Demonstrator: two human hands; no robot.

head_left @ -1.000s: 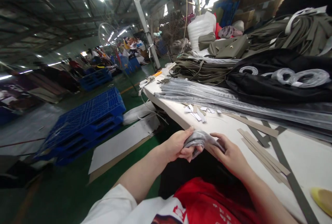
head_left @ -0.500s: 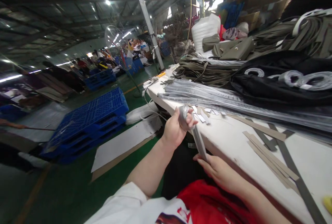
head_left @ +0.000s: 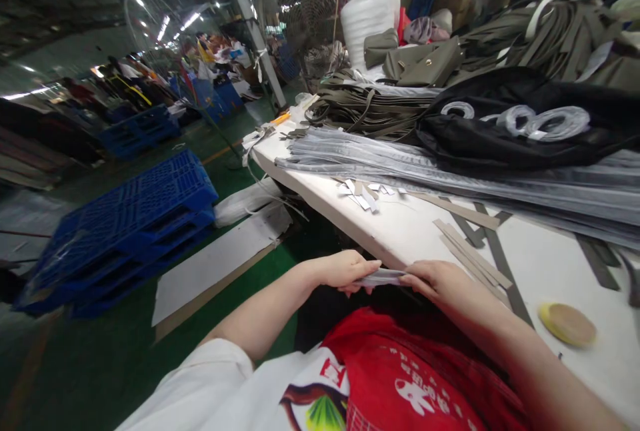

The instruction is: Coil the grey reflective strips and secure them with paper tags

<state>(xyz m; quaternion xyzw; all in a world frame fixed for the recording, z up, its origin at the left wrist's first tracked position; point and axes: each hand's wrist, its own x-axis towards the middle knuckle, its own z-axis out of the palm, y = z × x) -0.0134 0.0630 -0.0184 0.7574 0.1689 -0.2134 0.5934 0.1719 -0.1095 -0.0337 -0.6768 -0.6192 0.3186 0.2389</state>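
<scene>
Between my two hands a grey strip (head_left: 383,276) is stretched, over my lap and just off the table's front edge. My left hand (head_left: 345,270) is closed around its left part, so the rest of the strip there is hidden. At the other end my right hand (head_left: 425,276) pinches it between thumb and fingers. Past my hands, the white table (head_left: 395,231) bears small white and tan scraps (head_left: 360,194) near its edge. Several tan strips (head_left: 473,254) lie to the right of them.
Long grey plastic-wrapped strips (head_left: 350,151) and a black bag (head_left: 465,144) with clear coils lie across the table. Olive straps (head_left: 370,111) are heaped behind. A round yellow-edged disc (head_left: 567,324) is at right. Blue pallets (head_left: 135,211) and a white board (head_left: 220,264) are on the left floor.
My left hand has come down towards my lap and turned over, and the strip now runs nearly level between both hands. The view has shifted to the right and downward.
</scene>
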